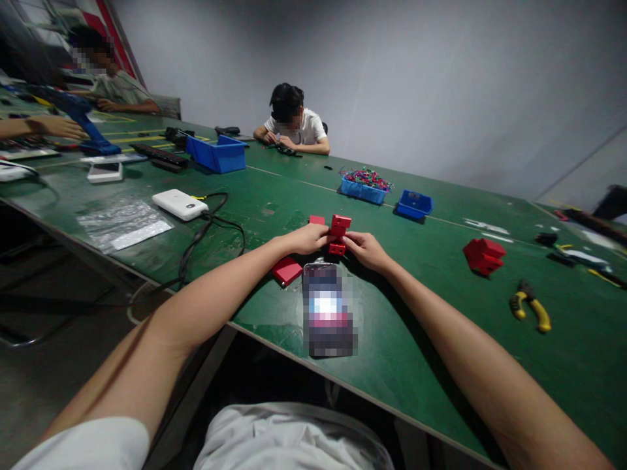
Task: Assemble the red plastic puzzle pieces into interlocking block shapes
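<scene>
Between my two hands a red block-like part (339, 226) stands upright on the green table, just beyond a phone (329, 310) with a lit screen. The fingers of my left hand (311, 239) are closed on its left side. From the right, my right hand (366, 250) pinches the same part near its lower half. Another red piece (317, 220) shows just behind my left hand, and a red box-like piece (287, 271) lies beside my left forearm, left of the phone.
Right of my arms are red blocks (484, 256) and yellow-handled pliers (530, 307). Farther back stand a blue bin of colourful wires (363, 190), a small blue bin (414, 205) and a larger one (216, 154). A cabled white device (180, 204) lies left. Two people sit beyond.
</scene>
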Demonstrator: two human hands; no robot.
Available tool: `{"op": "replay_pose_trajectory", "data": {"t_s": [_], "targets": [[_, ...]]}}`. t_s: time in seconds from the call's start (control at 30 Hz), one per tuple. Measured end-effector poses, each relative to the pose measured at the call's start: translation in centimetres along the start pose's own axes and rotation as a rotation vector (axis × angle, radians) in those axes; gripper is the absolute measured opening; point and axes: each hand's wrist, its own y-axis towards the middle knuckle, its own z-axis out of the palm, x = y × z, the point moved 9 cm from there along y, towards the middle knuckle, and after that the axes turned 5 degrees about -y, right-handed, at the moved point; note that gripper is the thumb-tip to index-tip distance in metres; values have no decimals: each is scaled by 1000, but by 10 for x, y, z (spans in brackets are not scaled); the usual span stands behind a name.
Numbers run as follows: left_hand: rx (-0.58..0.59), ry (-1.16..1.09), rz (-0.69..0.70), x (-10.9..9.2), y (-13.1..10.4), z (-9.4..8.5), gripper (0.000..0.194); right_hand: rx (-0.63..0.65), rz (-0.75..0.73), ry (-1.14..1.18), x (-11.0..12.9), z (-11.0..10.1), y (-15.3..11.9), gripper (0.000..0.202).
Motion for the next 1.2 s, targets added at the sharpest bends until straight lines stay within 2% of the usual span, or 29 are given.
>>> {"op": "replay_pose_trajectory", "data": {"t_s": [0.57,1.2], "targets": [[-19,-8,-15,1,0,-1,35,-26,17,-60,-1,-1,-1,36],[-16,-20,-9,1,2,-1,36,11,12,53,-4,1,1,40]]}}
